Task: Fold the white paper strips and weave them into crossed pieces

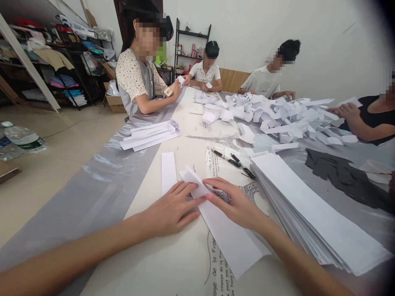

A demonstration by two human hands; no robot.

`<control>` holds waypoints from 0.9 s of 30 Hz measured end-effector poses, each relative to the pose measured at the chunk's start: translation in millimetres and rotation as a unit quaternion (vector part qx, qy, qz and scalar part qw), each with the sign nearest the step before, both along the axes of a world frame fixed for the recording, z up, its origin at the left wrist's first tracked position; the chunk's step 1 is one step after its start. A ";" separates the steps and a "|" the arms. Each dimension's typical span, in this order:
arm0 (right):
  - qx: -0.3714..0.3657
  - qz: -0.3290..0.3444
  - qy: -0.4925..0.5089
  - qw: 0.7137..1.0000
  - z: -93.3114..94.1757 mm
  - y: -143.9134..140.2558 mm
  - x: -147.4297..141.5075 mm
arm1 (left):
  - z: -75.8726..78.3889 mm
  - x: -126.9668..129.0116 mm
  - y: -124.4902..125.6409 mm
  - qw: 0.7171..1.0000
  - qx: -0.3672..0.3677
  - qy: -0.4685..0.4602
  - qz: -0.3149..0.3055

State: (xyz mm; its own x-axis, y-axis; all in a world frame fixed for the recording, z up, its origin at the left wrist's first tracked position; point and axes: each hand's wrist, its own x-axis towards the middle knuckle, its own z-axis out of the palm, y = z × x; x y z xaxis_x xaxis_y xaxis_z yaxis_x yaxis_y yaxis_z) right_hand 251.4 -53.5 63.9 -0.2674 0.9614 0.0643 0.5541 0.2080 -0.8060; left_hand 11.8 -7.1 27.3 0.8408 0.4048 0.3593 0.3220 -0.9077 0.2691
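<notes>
Two hands are flat on one long white paper strip [226, 232] near the table's near edge. Your left hand [171, 211] lies open, fingers spread and pressing down just beside the folded end; your right hand [237, 203] is also open, fingertips pinning the turned-over corner, gripping nothing.

The strip lies slantwise on the cream printed tablecloth [185, 263], so if either palm slides, the crease could set crooked. Just left of your left hand lies a loose narrow white strip [168, 170], which a sweeping wrist could drag along. By your right forearm sits the tall stack of white paper sheets [311, 209]; a nudge from your elbow might fan it toward the table's right edge. Black pens [234, 160] lie beyond.
</notes>
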 end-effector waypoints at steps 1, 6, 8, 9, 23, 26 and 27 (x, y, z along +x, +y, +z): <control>-0.024 0.016 0.020 0.999 1.9 -2.5 1.5 | 0.5 0.0 0.3 1.000 0.000 0.001 -0.003; -0.068 0.063 0.029 0.995 2.3 -12.4 2.3 | 2.2 0.7 0.3 1.000 -0.005 0.007 0.000; -0.058 0.075 0.007 0.995 -1.3 -14.5 -1.0 | 2.0 0.5 -0.7 1.000 -0.007 0.015 0.004; -0.055 0.081 -0.007 0.995 -3.2 -15.4 -2.8 | 1.6 0.3 -1.2 1.000 -0.008 0.019 0.006; 0.089 0.112 -0.183 0.973 -35.3 -18.3 -13.9 | -0.8 -4.7 -4.5 0.984 0.130 -0.072 0.095; 0.146 0.120 -0.227 0.955 -42.4 -18.9 -14.1 | -5.5 -8.4 0.2 0.985 0.104 -0.023 0.133; 0.161 0.120 -0.240 0.950 -43.4 -19.3 -14.3 | -7.4 -9.7 2.1 0.986 0.091 -0.003 0.141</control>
